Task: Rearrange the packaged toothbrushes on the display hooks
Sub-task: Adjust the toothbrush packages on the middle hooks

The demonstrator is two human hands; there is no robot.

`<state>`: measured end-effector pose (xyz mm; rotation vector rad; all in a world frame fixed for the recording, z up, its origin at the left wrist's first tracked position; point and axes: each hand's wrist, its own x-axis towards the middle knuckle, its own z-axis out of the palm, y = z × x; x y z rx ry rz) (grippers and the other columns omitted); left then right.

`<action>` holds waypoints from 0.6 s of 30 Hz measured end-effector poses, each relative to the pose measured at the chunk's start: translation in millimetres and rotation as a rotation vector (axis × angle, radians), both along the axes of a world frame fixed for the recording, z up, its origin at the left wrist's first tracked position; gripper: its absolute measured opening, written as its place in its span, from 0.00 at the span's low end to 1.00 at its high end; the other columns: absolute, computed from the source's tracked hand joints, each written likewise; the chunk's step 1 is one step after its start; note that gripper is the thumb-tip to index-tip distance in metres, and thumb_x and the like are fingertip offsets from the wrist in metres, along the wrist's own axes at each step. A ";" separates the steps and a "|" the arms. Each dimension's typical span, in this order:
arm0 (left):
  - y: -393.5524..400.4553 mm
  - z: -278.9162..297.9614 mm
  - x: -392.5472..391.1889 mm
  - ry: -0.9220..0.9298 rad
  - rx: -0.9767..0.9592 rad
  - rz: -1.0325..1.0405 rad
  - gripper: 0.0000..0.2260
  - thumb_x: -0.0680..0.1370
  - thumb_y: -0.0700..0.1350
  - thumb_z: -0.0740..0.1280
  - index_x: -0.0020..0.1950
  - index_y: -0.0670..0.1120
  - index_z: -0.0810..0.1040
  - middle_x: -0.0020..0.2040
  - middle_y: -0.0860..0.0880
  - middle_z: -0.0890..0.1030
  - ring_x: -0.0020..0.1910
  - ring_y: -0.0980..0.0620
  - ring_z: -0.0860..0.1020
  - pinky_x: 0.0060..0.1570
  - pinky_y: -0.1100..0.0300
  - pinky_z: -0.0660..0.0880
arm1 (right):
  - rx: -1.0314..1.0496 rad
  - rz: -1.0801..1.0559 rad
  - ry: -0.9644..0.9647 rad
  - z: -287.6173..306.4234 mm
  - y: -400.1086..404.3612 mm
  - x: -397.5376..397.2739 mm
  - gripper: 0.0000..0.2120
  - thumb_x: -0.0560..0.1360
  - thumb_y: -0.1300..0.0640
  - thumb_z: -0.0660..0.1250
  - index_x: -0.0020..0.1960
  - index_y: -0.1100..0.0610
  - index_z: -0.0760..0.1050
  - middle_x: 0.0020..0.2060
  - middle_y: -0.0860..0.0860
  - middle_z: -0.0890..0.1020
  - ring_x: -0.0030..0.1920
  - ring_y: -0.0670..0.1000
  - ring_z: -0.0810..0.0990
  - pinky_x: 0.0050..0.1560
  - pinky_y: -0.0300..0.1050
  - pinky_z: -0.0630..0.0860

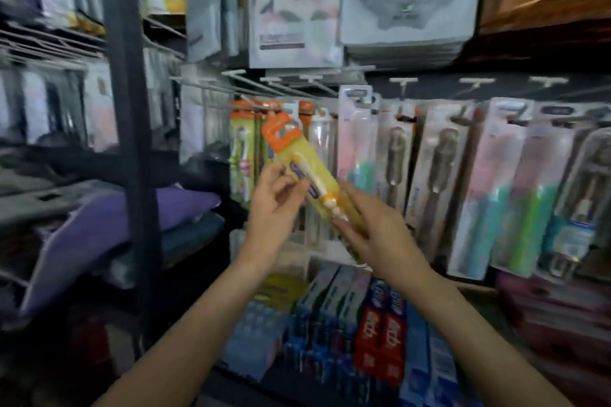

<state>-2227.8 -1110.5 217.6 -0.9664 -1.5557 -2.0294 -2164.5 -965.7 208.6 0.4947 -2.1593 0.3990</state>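
Hands: left hand (274, 205) and right hand (370, 228) each pinch the tilted yellow pack (310, 172), hanger tab at 11 o'clock; misaligned, it could miss the hook (254, 106) and drop.

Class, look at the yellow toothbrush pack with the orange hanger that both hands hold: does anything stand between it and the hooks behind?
Nothing visible does. The yellow pack, held by the left hand and right hand, is tilted in open air before the hooks, which already carry like packs.
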 end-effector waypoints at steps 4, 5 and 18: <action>-65.0 -5.3 -55.1 -0.218 0.034 0.168 0.16 0.77 0.32 0.62 0.63 0.43 0.68 0.38 0.48 0.78 0.30 0.63 0.76 0.33 0.69 0.73 | -0.020 0.063 -0.063 7.0 -58.4 -50.1 0.23 0.77 0.52 0.63 0.69 0.59 0.66 0.55 0.53 0.72 0.53 0.51 0.74 0.50 0.35 0.65; -75.6 -4.4 -66.8 -0.259 0.027 0.183 0.18 0.77 0.32 0.62 0.65 0.44 0.67 0.38 0.48 0.78 0.31 0.61 0.77 0.32 0.69 0.73 | -0.020 0.065 -0.069 9.7 -68.0 -59.9 0.22 0.77 0.55 0.63 0.69 0.59 0.65 0.56 0.54 0.70 0.55 0.52 0.72 0.51 0.34 0.63; -88.9 41.7 -144.6 -0.317 -0.096 0.029 0.21 0.77 0.34 0.62 0.68 0.52 0.68 0.45 0.47 0.78 0.41 0.55 0.76 0.34 0.66 0.72 | -0.092 0.000 -0.022 26.1 -68.0 -82.2 0.22 0.77 0.62 0.62 0.69 0.55 0.63 0.54 0.46 0.66 0.45 0.41 0.72 0.48 0.41 0.74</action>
